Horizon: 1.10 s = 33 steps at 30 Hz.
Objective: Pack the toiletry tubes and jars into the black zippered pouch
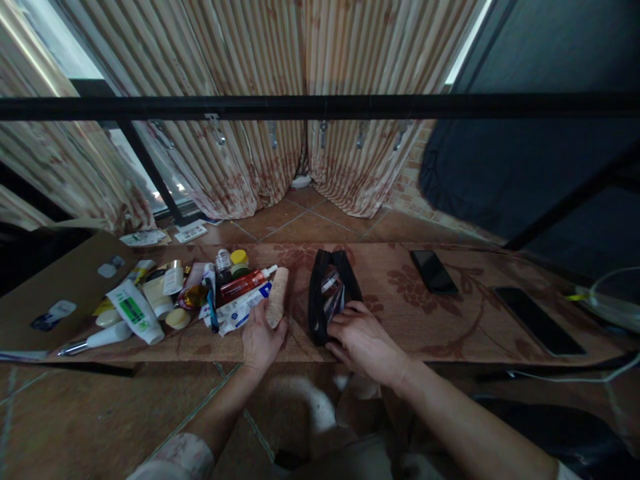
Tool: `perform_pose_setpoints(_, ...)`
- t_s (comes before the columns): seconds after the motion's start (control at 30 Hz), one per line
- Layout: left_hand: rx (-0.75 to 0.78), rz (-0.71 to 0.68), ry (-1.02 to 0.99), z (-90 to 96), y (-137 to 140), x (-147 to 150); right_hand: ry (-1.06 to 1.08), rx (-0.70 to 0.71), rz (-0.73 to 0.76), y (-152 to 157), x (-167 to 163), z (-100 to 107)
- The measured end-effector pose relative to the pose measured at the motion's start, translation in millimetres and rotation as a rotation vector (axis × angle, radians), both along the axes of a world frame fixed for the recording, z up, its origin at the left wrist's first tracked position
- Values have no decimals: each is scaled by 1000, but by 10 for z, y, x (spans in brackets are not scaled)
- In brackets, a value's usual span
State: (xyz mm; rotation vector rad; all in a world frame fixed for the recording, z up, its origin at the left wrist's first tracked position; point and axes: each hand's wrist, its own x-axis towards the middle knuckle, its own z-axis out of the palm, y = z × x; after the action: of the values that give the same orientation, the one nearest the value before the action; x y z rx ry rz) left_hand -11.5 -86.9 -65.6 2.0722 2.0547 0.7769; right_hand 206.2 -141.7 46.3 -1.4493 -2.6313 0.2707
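Note:
My left hand is closed at the near end of a tan, cloth-textured roll that looks like an elastic bandage, with thumb and fingers on either side of it. Beside those fingers lies a white and blue tube. A black zip pouch stands unzipped on the cloth, several small slim items inside it; I cannot make out their kinds. My right hand has its fingers curled on the pouch's near right edge. Its fingertips are partly hidden.
Left of my hands is a pile of tubes, jars and bottles, among them a red bottle and a white-green tube. A cardboard box stands farther left. Two phones, one small and one larger, lie right. A black bar crosses beyond.

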Motion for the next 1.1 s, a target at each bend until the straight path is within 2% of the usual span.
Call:
perform_pose_setpoints(0.23, 141, -72, -25, -16, 10, -17, 32, 12, 4, -9, -12, 16)
perform_pose_setpoints(0.4, 190, -94, -58, -7, 4, -30, 147, 87, -22, -13, -2, 71)
perform_pose_setpoints(0.57, 217, -85, -136, 24, -20, -44, 333, 253, -202, 7, 71, 152)
perform_pose_setpoints(0.73, 226, -69, -198, 78, -137, -88, 467, 363, -382, 36, 141, 116)
perform_pose_setpoints(0.97, 270, 24, -164, 251, -245, -396, 562, 366, -420, 47, 160, 80)
perform_pose_setpoints(1.1, 282, 110, -107, 276, -219, -649, 570, 356, -432, 67, 206, 44)
